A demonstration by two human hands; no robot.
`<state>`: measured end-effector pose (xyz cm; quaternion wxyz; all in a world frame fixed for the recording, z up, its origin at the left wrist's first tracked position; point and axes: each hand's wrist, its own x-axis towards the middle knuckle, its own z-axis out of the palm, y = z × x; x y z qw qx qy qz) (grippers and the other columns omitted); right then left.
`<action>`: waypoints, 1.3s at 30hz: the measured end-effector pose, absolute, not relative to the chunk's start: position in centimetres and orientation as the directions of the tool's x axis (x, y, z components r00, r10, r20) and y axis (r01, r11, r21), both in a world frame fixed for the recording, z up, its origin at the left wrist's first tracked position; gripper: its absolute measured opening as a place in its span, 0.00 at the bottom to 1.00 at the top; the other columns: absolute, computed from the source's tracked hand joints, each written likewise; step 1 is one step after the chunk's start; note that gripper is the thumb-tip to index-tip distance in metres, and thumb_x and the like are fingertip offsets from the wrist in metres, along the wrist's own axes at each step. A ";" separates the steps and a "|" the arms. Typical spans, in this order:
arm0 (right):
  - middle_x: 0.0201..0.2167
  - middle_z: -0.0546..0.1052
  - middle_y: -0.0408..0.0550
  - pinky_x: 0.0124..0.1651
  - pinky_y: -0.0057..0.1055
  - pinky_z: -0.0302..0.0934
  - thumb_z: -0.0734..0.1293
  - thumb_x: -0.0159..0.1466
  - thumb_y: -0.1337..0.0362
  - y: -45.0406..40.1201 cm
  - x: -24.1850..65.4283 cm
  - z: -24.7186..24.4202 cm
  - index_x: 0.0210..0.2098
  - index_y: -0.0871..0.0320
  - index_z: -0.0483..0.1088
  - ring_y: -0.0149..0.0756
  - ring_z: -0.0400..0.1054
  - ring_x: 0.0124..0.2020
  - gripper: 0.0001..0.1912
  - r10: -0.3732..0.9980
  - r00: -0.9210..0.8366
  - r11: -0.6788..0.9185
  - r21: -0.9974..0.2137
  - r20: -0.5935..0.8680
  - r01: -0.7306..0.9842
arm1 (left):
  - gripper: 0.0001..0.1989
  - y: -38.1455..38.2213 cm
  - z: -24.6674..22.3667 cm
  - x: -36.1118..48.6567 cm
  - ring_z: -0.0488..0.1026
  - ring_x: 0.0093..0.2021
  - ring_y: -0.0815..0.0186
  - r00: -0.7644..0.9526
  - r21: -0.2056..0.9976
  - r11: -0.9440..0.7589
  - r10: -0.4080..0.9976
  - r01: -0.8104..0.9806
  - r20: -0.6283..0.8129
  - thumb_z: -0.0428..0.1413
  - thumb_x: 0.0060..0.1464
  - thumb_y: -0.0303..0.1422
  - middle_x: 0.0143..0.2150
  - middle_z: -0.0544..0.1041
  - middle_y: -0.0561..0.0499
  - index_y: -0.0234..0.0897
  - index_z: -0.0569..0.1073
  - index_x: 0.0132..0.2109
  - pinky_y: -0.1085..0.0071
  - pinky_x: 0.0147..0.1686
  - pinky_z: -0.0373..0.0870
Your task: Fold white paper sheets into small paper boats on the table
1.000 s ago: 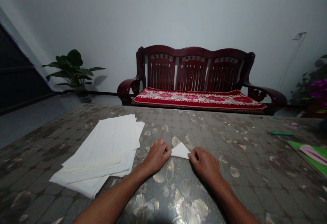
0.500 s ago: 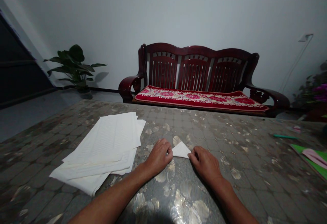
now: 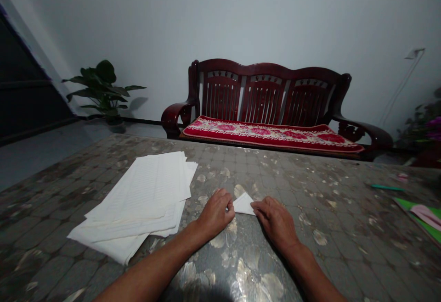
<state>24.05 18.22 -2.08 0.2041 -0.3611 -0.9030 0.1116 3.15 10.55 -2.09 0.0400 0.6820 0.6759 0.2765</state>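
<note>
A small white piece of paper folded into a triangle [image 3: 244, 204] lies on the patterned tabletop [image 3: 237, 242], its peak pointing away from me. My left hand [image 3: 217, 209] is closed on its left corner, thumb and curled fingers together. At the right corner, my right hand [image 3: 275, 219] pinches the paper between thumb and forefinger. Both corners are partly covered by my fingers. Left of my left hand rests a loose stack of white paper sheets [image 3: 144, 187], with faint printed lines on the top ones.
At the right lie a green pen [image 3: 387, 187] and a green sheet [image 3: 406, 204] with a pink strip [image 3: 426, 215] on it. Beyond the table's far edge stands a dark red wooden bench [image 3: 263, 95] with a red floral cushion [image 3: 272, 133]. A potted plant [image 3: 105, 88] stands at the left.
The fingers of my right hand have shifted slightly up and left over the paper's right side. My left hand stays at the left corner. The whole view has shifted a little.
</note>
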 end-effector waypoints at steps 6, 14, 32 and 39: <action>0.34 0.72 0.45 0.38 0.30 0.51 0.62 0.71 0.62 18.0 23.8 -1.8 0.52 0.45 0.75 0.38 0.65 0.37 0.13 0.636 -0.717 0.772 -0.233 0.285 0.592 | 0.08 10.7 -2.3 3.3 0.68 0.39 0.61 -0.083 0.424 -0.067 0.942 0.903 0.326 0.48 0.51 0.21 0.33 0.69 0.50 0.39 0.64 0.30 0.66 0.42 0.67; 0.34 0.72 0.45 0.35 0.30 0.48 0.60 0.72 0.62 17.9 23.4 -1.3 0.48 0.46 0.77 0.36 0.65 0.35 0.14 0.629 -0.740 0.777 -0.198 0.239 0.597 | 0.08 10.7 -2.8 3.5 0.68 0.39 0.60 -0.096 0.401 -0.056 0.933 0.914 0.347 0.48 0.53 0.21 0.33 0.67 0.50 0.39 0.63 0.30 0.64 0.43 0.68; 0.37 0.74 0.44 0.36 0.31 0.47 0.61 0.71 0.66 18.1 23.5 -1.9 0.61 0.39 0.67 0.35 0.65 0.34 0.21 0.594 -0.770 0.800 -0.071 0.231 0.596 | 0.07 10.3 -1.6 3.8 0.69 0.42 0.57 -0.106 0.313 0.029 0.967 0.949 0.232 0.50 0.55 0.22 0.36 0.70 0.47 0.37 0.66 0.32 0.61 0.45 0.68; 0.37 0.73 0.44 0.37 0.31 0.48 0.59 0.73 0.63 18.1 23.6 -1.8 0.60 0.38 0.67 0.35 0.65 0.35 0.19 0.584 -0.780 0.810 -0.089 0.226 0.580 | 0.06 10.7 -1.8 3.9 0.71 0.42 0.54 -0.133 0.209 0.088 0.969 0.974 0.209 0.51 0.53 0.22 0.38 0.73 0.44 0.37 0.70 0.33 0.59 0.45 0.68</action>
